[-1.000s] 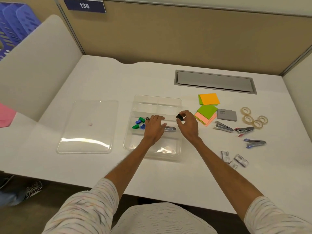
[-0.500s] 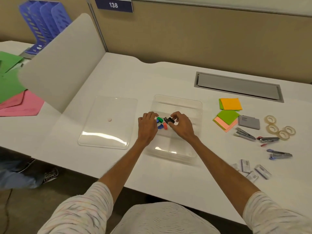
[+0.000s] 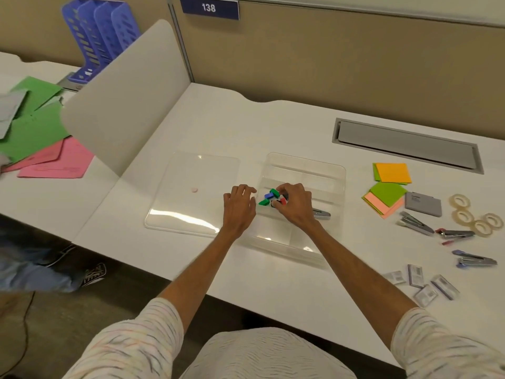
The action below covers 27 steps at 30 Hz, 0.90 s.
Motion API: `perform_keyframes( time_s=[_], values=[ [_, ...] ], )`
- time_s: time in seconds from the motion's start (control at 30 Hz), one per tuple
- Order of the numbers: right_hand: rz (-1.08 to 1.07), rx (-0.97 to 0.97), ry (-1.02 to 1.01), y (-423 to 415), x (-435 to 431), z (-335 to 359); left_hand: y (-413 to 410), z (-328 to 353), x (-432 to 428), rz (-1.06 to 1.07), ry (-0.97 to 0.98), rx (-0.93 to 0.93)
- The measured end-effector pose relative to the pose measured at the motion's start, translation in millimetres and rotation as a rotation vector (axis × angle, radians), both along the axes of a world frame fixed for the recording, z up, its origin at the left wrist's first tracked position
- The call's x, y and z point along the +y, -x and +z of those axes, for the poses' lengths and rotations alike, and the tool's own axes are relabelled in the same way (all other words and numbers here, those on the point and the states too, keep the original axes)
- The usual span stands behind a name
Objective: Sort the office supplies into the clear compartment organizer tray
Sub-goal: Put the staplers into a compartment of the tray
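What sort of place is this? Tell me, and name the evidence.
Probably an office cubicle: tan partition walls carrying a number plate, a white desk with a cable hatch, and a blue file sorter next door.

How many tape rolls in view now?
4 tape rolls, clustered far right on the desk: rearmost, one just nearer, nearest, rightmost. None looks hidden.

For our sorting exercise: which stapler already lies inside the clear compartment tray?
The silver metal stapler beside the right hand, inside the clear plastic tray; the three other staplers lie on the white desk.
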State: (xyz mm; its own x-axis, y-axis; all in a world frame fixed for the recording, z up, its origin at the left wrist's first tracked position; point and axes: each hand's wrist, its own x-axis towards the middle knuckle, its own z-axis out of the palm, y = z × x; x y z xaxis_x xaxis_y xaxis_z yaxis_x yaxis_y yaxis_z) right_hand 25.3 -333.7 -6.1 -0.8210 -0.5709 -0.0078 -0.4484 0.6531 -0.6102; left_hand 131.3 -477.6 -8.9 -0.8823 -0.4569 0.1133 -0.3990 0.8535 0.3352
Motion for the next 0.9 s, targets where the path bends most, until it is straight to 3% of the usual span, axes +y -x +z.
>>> perform_keyframes(
  time_s=[0.43, 0.9],
  values=[
    [-0.202, 0.04, 0.13, 4.2, 55.8, 1.0, 23.8, 2.9, 43.5, -0.088, -0.027, 0.076],
    [-0.546, 0.111, 0.164, 33.2, 208.6, 3.7, 79.4, 0.5, 165.2, -0.336, -0.086, 0.075]
  ],
)
